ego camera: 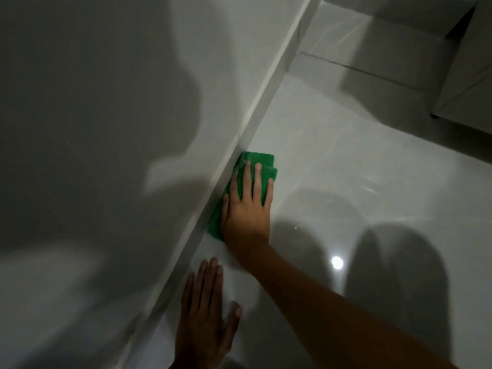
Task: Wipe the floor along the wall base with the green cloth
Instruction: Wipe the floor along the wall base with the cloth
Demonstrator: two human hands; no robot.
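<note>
Your right hand (246, 209) lies flat on the green cloth (262, 169), palm down, fingers extended and slightly spread, pressing the cloth against the floor (332, 182) without pinching or gripping it. The cloth is folded into a pad and sits on the floor directly against the skirting strip (255, 107) at the wall base; its left edge touches that strip, and its far end, with rounded folded layers, projects beyond your fingertips. A further part of the cloth shows beside the heel of your palm, on the wall side. Your right forearm (332, 302) enters from the lower right and crosses the floor diagonally toward the wall (106, 102). Your left hand (205, 315) rests nearer to you, flat on the bare floor just beside the skirting strip, fingers together and pointing forward, thumb set apart to the right; it holds nothing and is well apart from the cloth. The floor is glossy pale tile and carries a small bright reflection (337, 262) to the right of your forearm. A grout line (359, 69) crosses the tile farther ahead. A pale cabinet (474, 75) stands at the upper right, raised on a dark foot.
</note>
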